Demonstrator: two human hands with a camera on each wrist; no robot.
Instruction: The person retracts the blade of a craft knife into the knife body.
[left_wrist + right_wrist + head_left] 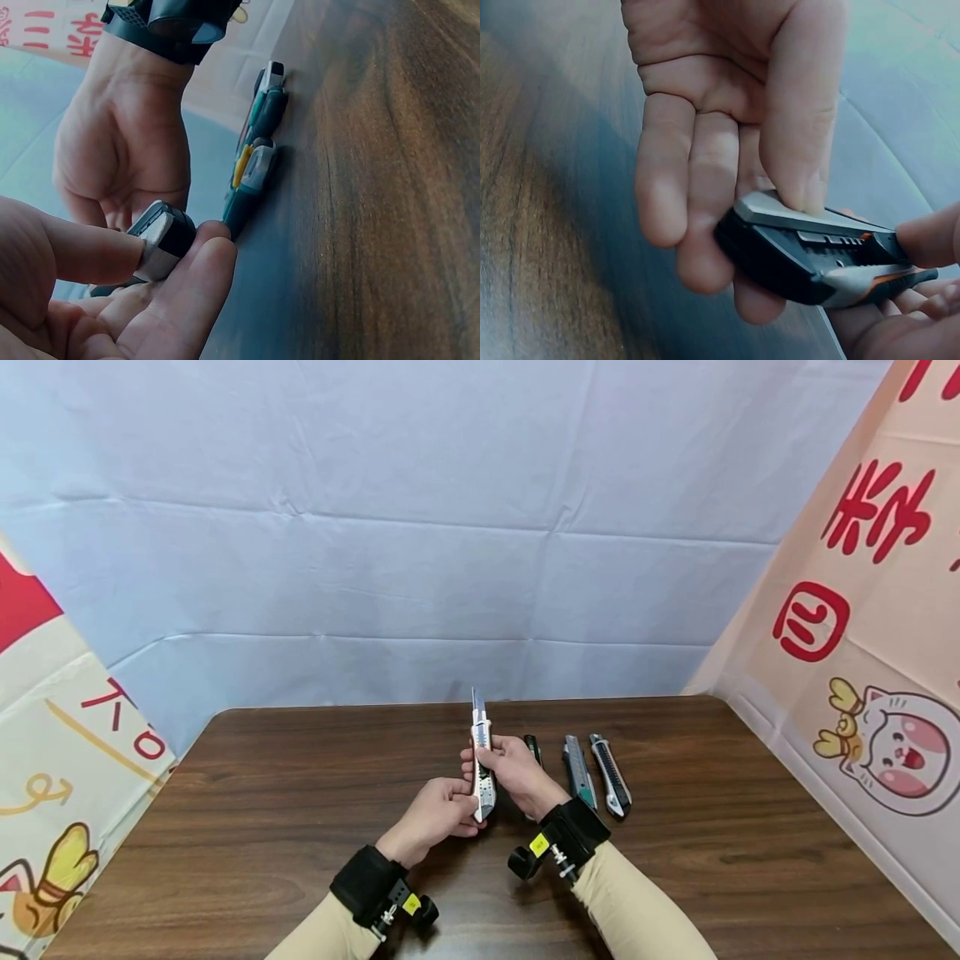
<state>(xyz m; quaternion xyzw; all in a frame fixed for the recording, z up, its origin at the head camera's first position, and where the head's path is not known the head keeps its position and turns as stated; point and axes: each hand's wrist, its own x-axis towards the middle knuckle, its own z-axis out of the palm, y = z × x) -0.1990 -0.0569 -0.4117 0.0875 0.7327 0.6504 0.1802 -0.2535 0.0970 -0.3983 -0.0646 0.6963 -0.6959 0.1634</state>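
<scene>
A silver-and-black utility knife (483,787) is held above the table, blade (477,703) extended and pointing away from me. My left hand (438,810) pinches its tail end between thumb and fingers. Higher on the body, my right hand (521,770) grips it with the thumb along the side. Seen from the right wrist, the right thumb (930,238) sits by the slider with its orange mark, while the left thumb (799,161) presses the metal edge near the tail. In the left wrist view the knife's tail end (163,238) faces the camera.
To the right of my hands lie a dark cutter (532,748), partly hidden by the right hand, a grey-and-teal cutter (579,767) and a black-and-silver cutter (611,777). They rest on the brown wooden table (300,827). A pale blue cloth (420,577) hangs behind its far edge.
</scene>
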